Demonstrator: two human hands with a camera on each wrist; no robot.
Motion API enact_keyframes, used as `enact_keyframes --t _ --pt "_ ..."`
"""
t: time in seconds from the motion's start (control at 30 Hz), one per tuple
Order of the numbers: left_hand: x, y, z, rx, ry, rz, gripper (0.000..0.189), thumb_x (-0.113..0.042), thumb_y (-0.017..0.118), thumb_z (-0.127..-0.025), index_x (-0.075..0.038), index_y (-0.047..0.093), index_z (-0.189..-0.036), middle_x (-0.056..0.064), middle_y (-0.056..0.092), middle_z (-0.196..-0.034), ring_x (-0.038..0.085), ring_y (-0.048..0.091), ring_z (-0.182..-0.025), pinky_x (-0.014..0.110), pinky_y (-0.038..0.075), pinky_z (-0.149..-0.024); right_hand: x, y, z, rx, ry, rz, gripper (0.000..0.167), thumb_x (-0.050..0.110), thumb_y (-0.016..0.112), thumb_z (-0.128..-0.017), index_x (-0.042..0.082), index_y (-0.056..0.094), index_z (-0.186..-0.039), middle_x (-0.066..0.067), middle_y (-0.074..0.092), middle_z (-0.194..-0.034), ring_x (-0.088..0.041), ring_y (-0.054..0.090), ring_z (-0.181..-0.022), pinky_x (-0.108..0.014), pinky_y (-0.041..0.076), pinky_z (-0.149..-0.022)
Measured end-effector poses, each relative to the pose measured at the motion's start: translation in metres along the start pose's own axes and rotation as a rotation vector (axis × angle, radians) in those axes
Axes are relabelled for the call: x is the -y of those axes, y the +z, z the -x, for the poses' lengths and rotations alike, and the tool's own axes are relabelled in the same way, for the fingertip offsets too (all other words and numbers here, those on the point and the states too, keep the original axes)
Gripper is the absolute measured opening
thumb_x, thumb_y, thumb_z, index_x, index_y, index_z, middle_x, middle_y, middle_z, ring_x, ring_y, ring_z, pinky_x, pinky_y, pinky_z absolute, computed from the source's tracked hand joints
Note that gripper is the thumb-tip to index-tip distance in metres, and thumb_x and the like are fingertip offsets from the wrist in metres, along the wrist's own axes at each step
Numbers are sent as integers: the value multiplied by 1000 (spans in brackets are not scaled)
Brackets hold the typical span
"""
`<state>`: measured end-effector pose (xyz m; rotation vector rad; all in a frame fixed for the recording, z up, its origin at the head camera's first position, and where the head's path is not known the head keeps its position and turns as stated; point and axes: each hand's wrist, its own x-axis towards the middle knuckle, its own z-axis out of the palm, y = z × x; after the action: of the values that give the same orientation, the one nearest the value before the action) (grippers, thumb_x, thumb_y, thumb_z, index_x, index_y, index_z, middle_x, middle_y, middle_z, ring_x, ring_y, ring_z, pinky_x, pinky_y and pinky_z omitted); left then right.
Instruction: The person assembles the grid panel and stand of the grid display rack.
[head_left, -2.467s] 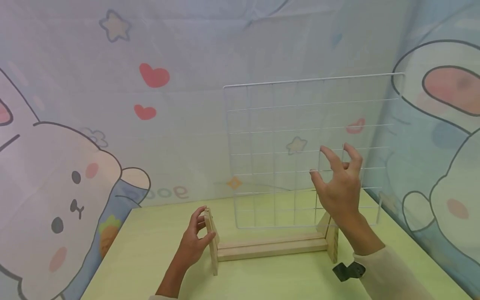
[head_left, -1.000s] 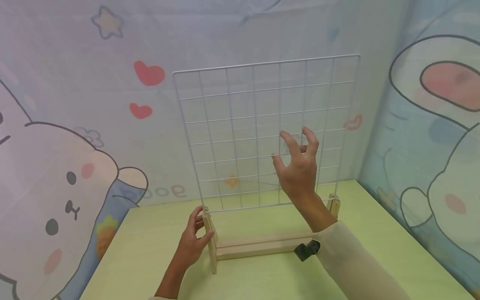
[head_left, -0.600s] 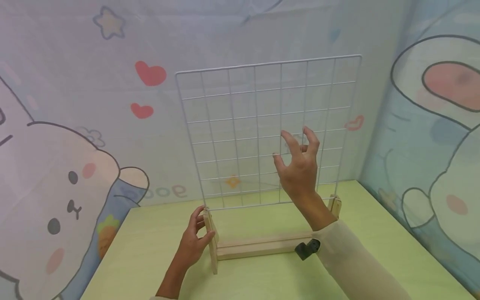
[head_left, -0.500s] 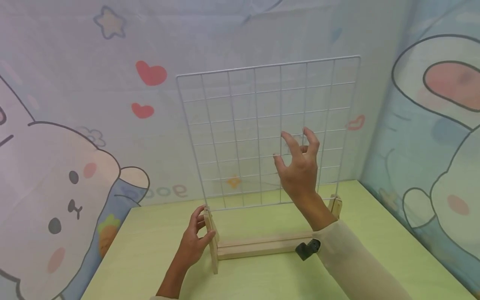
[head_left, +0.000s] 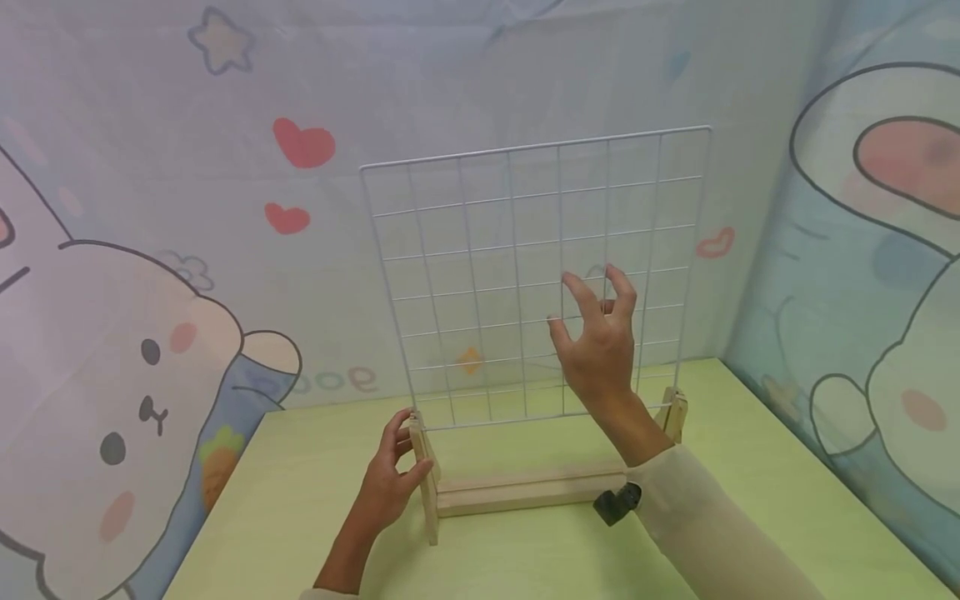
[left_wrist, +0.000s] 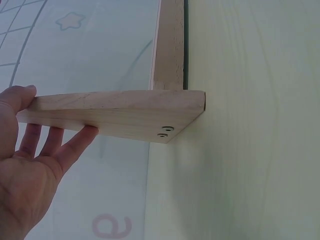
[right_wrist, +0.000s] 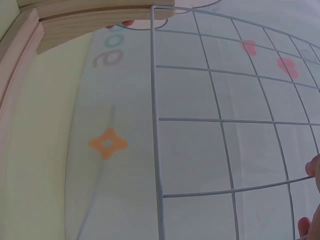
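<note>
A white wire grid panel (head_left: 517, 246) stands up over a pale wooden stand (head_left: 525, 498); its lower rod lies level with the tops of the stand's two side pieces. My right hand (head_left: 600, 358) holds the grid by its wires, right of the middle, fingers bent at the bars. In the right wrist view the corner of the grid (right_wrist: 156, 120) overlaps the top of a side piece (right_wrist: 95, 17). My left hand (head_left: 386, 487) pinches the stand's left side piece (left_wrist: 120, 102), thumb on one edge and fingers against its outer face, where two screw heads show.
The stand rests on a light yellow-green table (head_left: 495, 567). Behind and to the right hangs a cloth backdrop (head_left: 450, 83) printed with rabbits, hearts and stars. A small black device (head_left: 617, 502) sits on the right sleeve.
The right hand has carried the grid leftward from the right side to over the stand, then slightly down. The left hand keeps its hold on the side piece.
</note>
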<state>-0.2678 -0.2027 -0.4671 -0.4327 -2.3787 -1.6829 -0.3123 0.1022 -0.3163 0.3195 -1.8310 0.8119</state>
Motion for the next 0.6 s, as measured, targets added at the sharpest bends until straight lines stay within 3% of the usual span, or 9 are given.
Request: enact_keyframes --t 0.47,0.6 --pt "1 0 -3 14 10 19 75 -7 67 -96 -28 27 -156 19 46 -145 44 48 -137 41 60 -88 0 0 2 -17 -11 13 49 16 77 -88 18 61 -135 -22 37 -151 -34 54 -89 -38 47 -56" --pt "-3 -5 -1 43 11 2 76 -9 68 -96 -26 25 -157 20 45 -147 44 48 -137 43 58 -93 0 1 4 -23 -15 11 50 14 78 -87 18 62 -134 -23 38 -150 -33 54 -87 -37 47 -55"
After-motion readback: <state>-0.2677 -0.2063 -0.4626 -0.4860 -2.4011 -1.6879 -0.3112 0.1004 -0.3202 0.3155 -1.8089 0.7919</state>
